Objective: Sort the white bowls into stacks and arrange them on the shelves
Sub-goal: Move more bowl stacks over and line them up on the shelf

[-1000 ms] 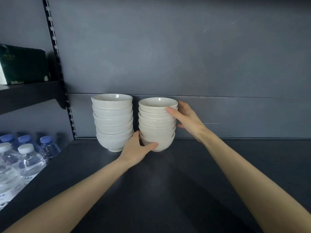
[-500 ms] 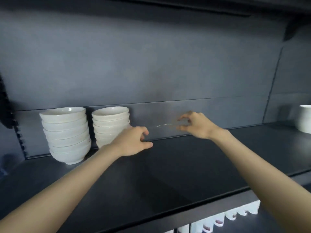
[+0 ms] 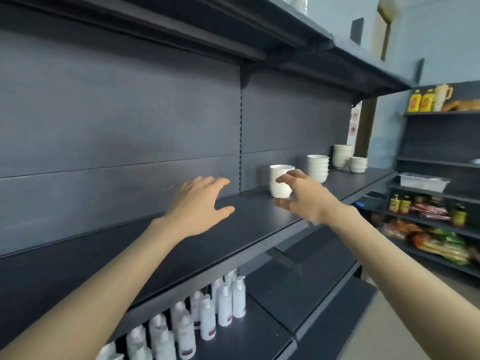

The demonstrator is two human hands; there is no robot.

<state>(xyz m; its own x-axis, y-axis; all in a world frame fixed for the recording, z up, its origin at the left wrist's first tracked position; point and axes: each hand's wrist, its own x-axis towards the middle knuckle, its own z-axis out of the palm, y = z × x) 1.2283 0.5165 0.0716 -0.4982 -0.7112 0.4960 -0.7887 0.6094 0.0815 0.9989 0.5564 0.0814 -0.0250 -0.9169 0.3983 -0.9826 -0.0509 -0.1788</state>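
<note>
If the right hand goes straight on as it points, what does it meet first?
Probably the short stack of white ceramic bowls just beyond the right hand, though depth is unclear.

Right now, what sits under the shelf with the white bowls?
White bottles stand in rows on the lower shelf. The upper shelf hides with its front edge whatever is farther back.

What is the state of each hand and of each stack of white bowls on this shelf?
nearest stack: upright on the shelf, two pieces showing.
second stack: upright, farther right.
tall stack: upright, near the shelf's end.
low stack: upright, beside the tall stack.
left hand: open, fingers spread, holds nothing.
right hand: open, blurred, in front of the nearest stack; contact unclear.
</note>
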